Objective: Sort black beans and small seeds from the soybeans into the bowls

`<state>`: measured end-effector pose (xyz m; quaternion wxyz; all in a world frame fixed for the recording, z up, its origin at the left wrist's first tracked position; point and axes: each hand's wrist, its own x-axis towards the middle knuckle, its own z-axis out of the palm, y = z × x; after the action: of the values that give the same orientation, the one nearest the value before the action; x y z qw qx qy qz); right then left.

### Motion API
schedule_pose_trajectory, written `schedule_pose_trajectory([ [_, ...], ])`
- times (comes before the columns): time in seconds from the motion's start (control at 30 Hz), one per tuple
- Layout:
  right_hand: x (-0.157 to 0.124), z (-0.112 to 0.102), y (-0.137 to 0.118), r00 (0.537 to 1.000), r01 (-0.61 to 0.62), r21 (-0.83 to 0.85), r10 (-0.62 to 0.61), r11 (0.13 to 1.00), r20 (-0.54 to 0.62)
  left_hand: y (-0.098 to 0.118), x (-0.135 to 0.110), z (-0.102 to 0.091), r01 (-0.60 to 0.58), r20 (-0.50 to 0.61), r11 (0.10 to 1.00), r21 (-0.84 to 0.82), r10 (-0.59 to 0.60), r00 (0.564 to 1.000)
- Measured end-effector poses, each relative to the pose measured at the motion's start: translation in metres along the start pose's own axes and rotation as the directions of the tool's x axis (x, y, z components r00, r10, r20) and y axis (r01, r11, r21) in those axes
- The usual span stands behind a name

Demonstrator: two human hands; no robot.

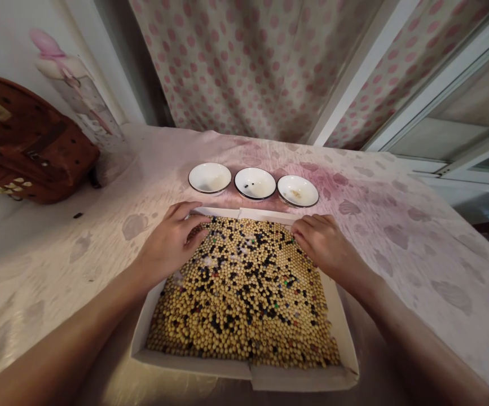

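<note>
A shallow white cardboard box [197,363] lies before me, filled with small round beads [236,304], mostly tan with many black ones and a few green, red and white. My left hand [172,242] is over the box's far left corner. Its thumb and fingers are apart, with the tips at the beads, and nothing shows between them. At the far right corner, my right hand [322,242] has its fingers curled together close to the beads; whatever they may hold is hidden.
Behind the box stand three white dark-rimmed bowls: the left bowl [209,177] looks bare, the middle bowl [255,183] has a few black beads, the right bowl [298,190] some tan bits. A brown backpack [28,141] and a pink-topped bottle [75,90] are at left.
</note>
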<state>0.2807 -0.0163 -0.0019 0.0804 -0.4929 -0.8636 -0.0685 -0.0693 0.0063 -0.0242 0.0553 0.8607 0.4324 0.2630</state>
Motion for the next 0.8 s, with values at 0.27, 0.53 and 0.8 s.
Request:
schedule_pose_trajectory([
  [0.27,0.003,0.005,-0.001,1.000,0.004,-0.027,-0.004,1.000,-0.006,0.002,0.000,0.000,0.015,-0.003,1.000,-0.011,-0.015,1.000],
  [0.53,0.003,0.004,-0.002,0.999,-0.003,-0.033,0.002,0.999,-0.037,0.002,0.000,0.000,0.003,-0.007,1.000,-0.006,-0.003,1.000],
  [0.8,0.025,-0.003,0.030,0.949,-0.139,0.048,0.147,0.989,-0.279,0.005,0.001,-0.001,0.016,-0.010,1.000,-0.005,-0.016,1.000],
])
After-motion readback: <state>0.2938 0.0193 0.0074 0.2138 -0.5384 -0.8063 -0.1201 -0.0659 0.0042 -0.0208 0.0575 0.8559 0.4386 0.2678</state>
